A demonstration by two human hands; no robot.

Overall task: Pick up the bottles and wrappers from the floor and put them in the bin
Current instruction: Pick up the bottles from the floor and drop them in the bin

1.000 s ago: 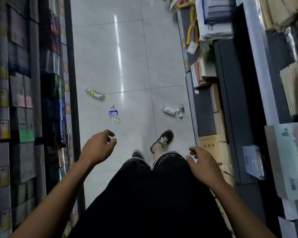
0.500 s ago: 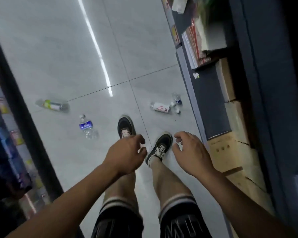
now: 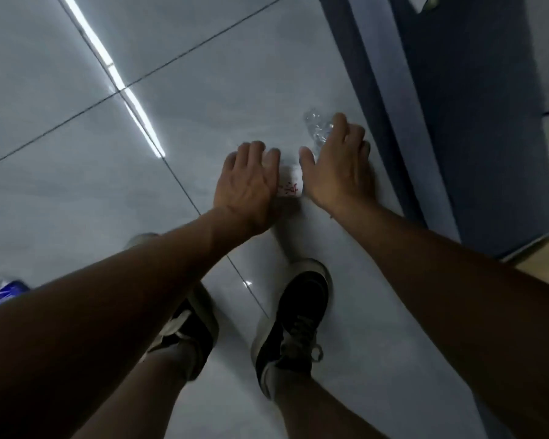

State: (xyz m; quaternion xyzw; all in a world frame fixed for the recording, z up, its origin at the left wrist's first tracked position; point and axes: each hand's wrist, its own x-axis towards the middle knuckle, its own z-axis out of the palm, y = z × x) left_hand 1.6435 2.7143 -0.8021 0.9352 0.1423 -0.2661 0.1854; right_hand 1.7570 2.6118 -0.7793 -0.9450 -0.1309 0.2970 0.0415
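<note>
Lying on the grey floor tiles (image 3: 203, 99), a white bottle with red print (image 3: 290, 185) shows between both hands. The left hand (image 3: 246, 188) covers its left end, fingers curved down over it; whether they grip cannot be told. The right hand (image 3: 338, 166) reaches over a crumpled clear bottle (image 3: 316, 126), grip hidden. A blue-labelled bottle (image 3: 0, 291) lies far left; black sneakers (image 3: 293, 321) stand below, beside the blue shelf base (image 3: 457, 122).

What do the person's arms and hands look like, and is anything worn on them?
Both forearms are bare to the frame's edge, with no sleeves, gloves or watch showing. The left hand and right hand show no rings. A thin thread-like mark crosses the right wrist; it is too small to identify.
</note>
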